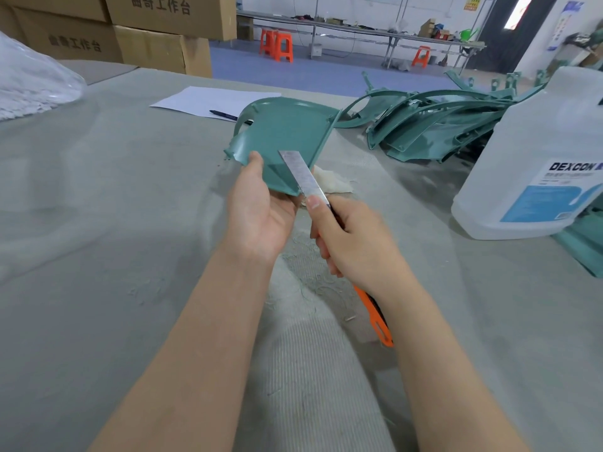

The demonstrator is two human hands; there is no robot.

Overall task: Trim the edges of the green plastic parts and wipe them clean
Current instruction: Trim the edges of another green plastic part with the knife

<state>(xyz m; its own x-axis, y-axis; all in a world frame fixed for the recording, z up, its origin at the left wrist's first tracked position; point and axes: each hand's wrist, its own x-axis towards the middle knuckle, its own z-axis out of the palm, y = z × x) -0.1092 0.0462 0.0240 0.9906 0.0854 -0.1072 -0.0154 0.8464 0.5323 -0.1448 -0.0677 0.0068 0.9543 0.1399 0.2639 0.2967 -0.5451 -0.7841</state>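
Forearms [202, 337] extended forward, hands close together.
Left hand [257, 216] grips green part [287, 132] at near edge, thumb on top; right hand [355, 243] clasps utility knife [303, 177], blade against part's lower edge.

Cardboard box, top of the stack [169, 9]: black print "曲奇工作台"; the same characters on the box below it [73, 44]. Clear plastic jug [535, 132] at the right of the bench [98, 207]: white-and-blue label [561, 190] headed "DEXCON", smaller lines under it too fine to read. Yellow sign on the far wall [471, 3]: illegible.
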